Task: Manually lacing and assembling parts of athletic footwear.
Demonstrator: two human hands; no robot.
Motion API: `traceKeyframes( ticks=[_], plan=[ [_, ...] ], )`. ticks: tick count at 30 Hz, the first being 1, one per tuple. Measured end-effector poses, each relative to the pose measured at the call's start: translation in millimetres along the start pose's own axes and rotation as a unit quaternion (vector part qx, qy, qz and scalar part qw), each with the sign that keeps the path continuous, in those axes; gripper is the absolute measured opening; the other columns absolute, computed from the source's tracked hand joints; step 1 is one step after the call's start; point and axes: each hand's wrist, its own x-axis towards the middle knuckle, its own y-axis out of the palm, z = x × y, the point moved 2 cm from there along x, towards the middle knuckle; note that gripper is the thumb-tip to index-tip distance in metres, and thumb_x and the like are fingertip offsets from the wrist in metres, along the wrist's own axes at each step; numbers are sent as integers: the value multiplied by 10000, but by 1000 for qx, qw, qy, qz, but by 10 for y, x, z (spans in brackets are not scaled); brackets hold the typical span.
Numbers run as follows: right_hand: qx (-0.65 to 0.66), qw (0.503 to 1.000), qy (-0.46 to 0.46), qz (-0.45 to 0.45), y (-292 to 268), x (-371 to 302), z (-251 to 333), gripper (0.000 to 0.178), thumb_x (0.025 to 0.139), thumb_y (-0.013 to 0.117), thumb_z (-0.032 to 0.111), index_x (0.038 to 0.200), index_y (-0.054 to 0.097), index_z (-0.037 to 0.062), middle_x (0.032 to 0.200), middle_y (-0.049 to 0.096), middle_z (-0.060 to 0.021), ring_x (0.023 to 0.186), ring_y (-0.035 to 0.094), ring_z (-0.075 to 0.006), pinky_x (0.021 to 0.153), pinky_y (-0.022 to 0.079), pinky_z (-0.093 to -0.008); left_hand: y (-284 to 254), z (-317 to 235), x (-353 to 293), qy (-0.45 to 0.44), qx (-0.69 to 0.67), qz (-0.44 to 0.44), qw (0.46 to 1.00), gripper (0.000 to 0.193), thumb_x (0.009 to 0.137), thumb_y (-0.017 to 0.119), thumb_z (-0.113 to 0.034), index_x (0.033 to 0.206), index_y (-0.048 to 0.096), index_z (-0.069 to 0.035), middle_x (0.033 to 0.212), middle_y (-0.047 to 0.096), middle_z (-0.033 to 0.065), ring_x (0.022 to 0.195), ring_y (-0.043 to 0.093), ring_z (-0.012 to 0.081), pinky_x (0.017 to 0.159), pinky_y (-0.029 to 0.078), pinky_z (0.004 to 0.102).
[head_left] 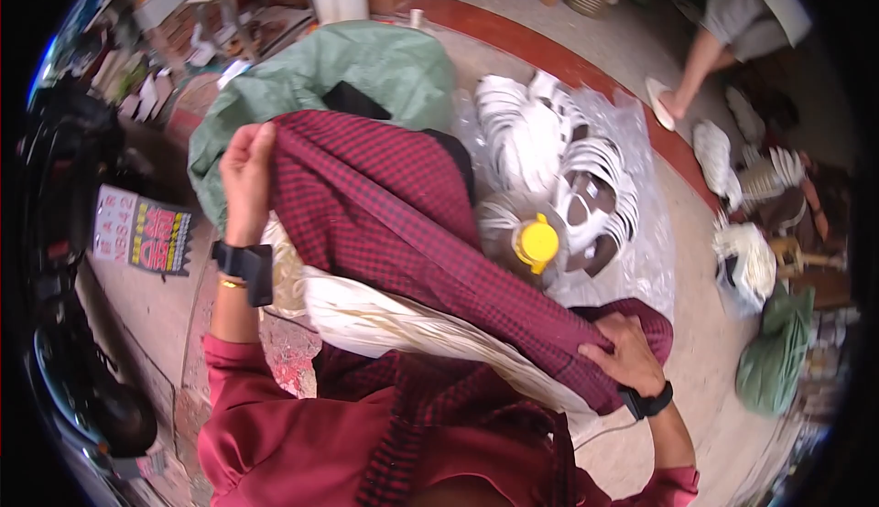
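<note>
A red-and-dark checked cloth (394, 196) is stretched slantwise in front of me, from upper left to lower right. My left hand (247, 173) is closed on its upper left corner, thumb and fingers pinching the edge. At the lower right my right hand (630, 353) grips a folded part of the same cloth, fingers bent over it. Under the cloth, across my lap, lies a bundle of long whitish strands (385, 310). Just beyond the cloth stands a clear container with a yellow lid (537, 243), partly covered by it.
Looped white bundles (522, 136) lie on clear plastic sheeting (655, 223) ahead. A large green sack (403, 63) spreads behind the cloth. Another green bag (776, 347) stands at right, below a person's leg (698, 68). A parked motorbike (101, 388) borders the left.
</note>
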Motion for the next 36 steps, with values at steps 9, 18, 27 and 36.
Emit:
traceKeyframes(
  ticks=[9,18,27,36],
  plan=[
    [55,946,47,-315,-961,-208,532,130,759,742,-7,862,663,-19,754,658,-61,718,625,-122,679,488,-267,269,349,-136,15,106,104,989,225,1002,620,-249,1086,577,-46,986,566,-18,879,504,60,794,407,208],
    [24,989,148,-4,-425,-60,-258,533,931,601,522,929,732,5,901,706,-205,954,634,-394,883,482,-481,1901,-599,-559,360,461,221,780,358,903,647,-166,1257,624,-111,1399,548,121,1383,411,393,1092,319,560],
    [-159,972,173,-30,-259,-439,-707,229,841,686,314,921,757,111,947,729,-118,1021,629,-363,966,402,-616,2089,-76,-72,163,425,502,735,464,807,763,-278,1238,656,-146,1306,574,134,1202,548,347,1057,407,417],
    [-136,956,64,-252,-955,-562,-554,90,812,705,39,844,665,-35,797,669,-166,761,639,-305,726,502,-397,2197,-193,-298,312,429,475,702,92,848,692,-81,872,604,-69,949,675,101,1030,611,347,818,437,527]
  ],
)
